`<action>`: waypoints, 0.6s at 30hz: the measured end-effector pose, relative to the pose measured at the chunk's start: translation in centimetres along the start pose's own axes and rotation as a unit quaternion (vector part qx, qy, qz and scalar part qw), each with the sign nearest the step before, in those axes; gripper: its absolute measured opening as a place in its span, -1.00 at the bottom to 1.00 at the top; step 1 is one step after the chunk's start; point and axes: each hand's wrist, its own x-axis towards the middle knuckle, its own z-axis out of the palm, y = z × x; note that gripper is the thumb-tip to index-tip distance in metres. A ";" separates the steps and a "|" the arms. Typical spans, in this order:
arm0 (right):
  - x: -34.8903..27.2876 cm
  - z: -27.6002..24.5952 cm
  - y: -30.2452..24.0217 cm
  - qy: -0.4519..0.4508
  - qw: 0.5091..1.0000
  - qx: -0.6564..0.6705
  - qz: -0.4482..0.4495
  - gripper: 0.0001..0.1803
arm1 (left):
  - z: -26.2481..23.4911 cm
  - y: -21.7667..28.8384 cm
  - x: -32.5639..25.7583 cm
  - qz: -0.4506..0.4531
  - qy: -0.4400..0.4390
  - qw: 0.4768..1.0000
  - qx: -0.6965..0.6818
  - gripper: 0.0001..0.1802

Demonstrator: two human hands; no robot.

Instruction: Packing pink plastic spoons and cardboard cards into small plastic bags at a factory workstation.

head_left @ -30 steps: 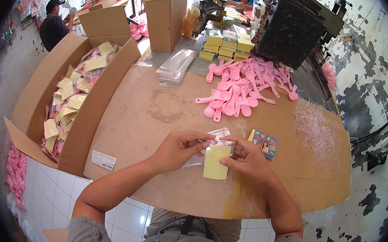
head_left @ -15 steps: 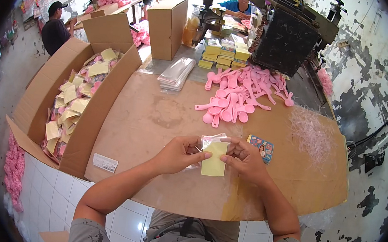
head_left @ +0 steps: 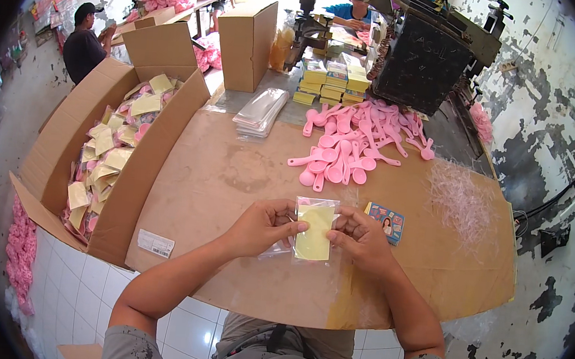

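Both hands pinch one clear plastic sleeve [head_left: 314, 231] with a pale yellow card inside. The sleeve is a glossy, see-through rectangle; the card fills most of it, with a clear margin showing along the top and bottom edges. Its long axis runs from the table's near edge toward the far edge, slightly tilted, top end pointing away from the person. It sits over the near middle of the table [head_left: 233, 175], just inside the near edge; cannot tell whether it's lifted or resting on the surface. Left hand [head_left: 264, 227] grips the sleeve's left edge, thumb on top, fingers curled under. Right hand [head_left: 361, 237] grips the right edge the same way, fingertips closed on the plastic. Both grips are narrow, closed on the sleeve. More loose clear film lies under the left hand. A small printed card [head_left: 385, 222] lies just beside the right hand, on its far-right side. A heap of pink plastic spoons [head_left: 352, 144] is spread toward the far edge, a stack of empty clear sleeves [head_left: 260, 111] to its left, yellow card stacks [head_left: 330, 81] at the far edge. A pile of thin clear strips [head_left: 460, 201] lies near the right edge. An open cardboard box [head_left: 108, 157] runs along the left edge, full of packed sleeves. A dark machine [head_left: 424, 68] stands at the far right corner.
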 end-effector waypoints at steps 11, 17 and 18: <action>0.7 -1.2 0.2 -0.003 1.000 -0.016 -0.020 -0.57 | -11.8 6.8 -1.1 0.304 0.416 0.827 -0.224 -0.51; 0.5 -2.5 0.2 0.035 0.989 -0.139 -0.031 -0.66 | -8.9 2.9 0.7 0.177 0.329 0.923 -0.094 -0.53; 0.5 -2.8 -0.4 0.031 0.989 -0.139 -0.032 -0.66 | -7.6 2.0 0.9 0.164 0.262 0.951 0.007 -0.54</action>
